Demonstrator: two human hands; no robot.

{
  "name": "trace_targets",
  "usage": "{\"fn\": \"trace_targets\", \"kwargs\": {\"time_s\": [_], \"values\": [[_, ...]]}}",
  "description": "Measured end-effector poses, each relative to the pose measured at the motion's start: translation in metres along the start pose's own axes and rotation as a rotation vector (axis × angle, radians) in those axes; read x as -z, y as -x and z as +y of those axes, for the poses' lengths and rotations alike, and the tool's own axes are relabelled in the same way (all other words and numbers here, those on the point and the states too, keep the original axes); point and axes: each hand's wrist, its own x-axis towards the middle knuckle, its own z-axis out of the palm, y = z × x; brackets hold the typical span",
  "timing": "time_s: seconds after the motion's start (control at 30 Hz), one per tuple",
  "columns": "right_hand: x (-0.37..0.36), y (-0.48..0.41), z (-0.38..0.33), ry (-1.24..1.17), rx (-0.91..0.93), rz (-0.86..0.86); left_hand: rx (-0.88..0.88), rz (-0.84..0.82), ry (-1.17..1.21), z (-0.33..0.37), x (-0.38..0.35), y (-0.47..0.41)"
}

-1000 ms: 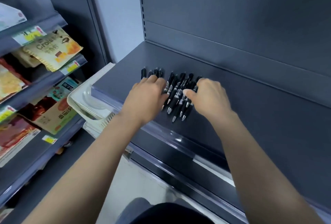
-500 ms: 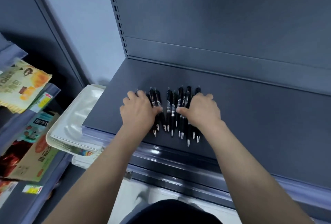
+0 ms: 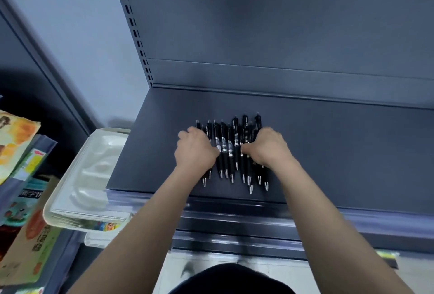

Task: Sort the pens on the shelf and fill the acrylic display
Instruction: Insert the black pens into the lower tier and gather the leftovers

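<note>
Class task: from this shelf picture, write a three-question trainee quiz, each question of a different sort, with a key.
1. True or false: the pens lie on the shelf with silver tips toward the person.
2. What sits left of the shelf? A) white tray B) bucket C) lamp
3. Fill in: the pens are bunched between the left hand and the ____ hand.
Key: 1 true; 2 A; 3 right hand.

Left hand (image 3: 196,150), right hand (image 3: 267,148) gripping pens (image 3: 229,150), shelf (image 3: 352,152)
</note>
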Motion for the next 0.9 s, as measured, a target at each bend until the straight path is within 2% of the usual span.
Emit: {"fn": "trace_targets", "kwargs": {"time_s": [0.17, 0.3, 0.47, 0.57, 0.7, 0.9], "values": [[0.001, -0.005, 0.006, -0.065, -0.005, -0.043, -0.025, 0.023, -0.013, 0.005, -0.005, -0.004], [0.006, -0.003, 0.009, -0.13, -0.005, -0.012, -0.021, 0.017, -0.004, 0.004, -0.004, -0.009], [0.015, -0.001, 0.008, -0.132, 0.02, 0.011, -0.003, 0.038, 0.156, 0.003, 0.002, -0.008], [0.02, -0.003, 0.009, -0.187, 0.093, 0.063, -0.063, 0.064, 0.27, 0.007, 0.011, -0.006], [0.032, 0.006, 0.009, -0.433, 0.218, 0.1, -0.226, 0.009, 0.511, 0.016, 0.02, -0.004], [0.049, 0.025, 0.017, -0.999, 0.235, 0.023, -0.465, -0.167, 0.825, 0.039, 0.027, 0.006]]}}
